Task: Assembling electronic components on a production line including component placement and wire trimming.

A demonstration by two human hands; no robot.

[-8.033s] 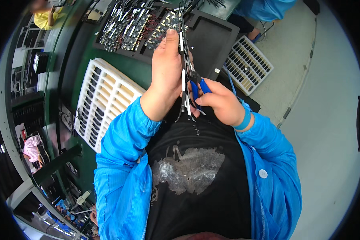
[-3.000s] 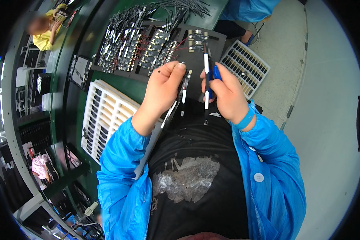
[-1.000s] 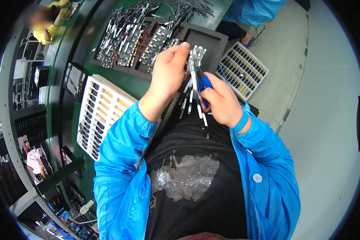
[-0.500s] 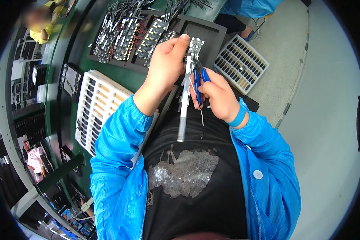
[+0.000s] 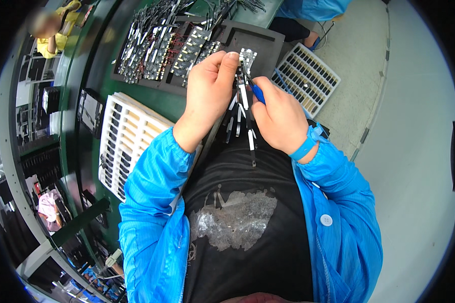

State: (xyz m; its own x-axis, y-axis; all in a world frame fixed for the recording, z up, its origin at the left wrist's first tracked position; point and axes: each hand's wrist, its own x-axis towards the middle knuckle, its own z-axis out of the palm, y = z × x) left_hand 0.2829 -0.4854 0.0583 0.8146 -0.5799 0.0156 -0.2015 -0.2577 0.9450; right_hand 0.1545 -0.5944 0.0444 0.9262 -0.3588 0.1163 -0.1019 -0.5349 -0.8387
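Observation:
My left hand (image 5: 210, 86) is closed, thumb uppermost, on a panel of small circuit boards (image 5: 247, 56) whose end shows beyond the thumb. Several thin black-and-white flex strips (image 5: 251, 139) dangle below it in front of my black shirt. In my closed right hand (image 5: 280, 116) are blue-handled cutters (image 5: 257, 92), their dark jaws close against the strips beside my left fingers. My hand covers most of the handles, and whether the jaws touch a strip is too small to tell.
Beyond my hands, a dark foam tray (image 5: 265, 35) holds many boards with strips (image 5: 151, 50) on the green bench. White slotted trays stand at left (image 5: 108, 118) and right (image 5: 333, 78). A person in yellow (image 5: 48, 45) is far left; another's blue sleeve (image 5: 313, 9) is at the top.
The long silvery strip that hung below my left hand has gone from that spot; several black-and-white strips hang there now. My right hand has turned, hiding more of the cutters' handles.

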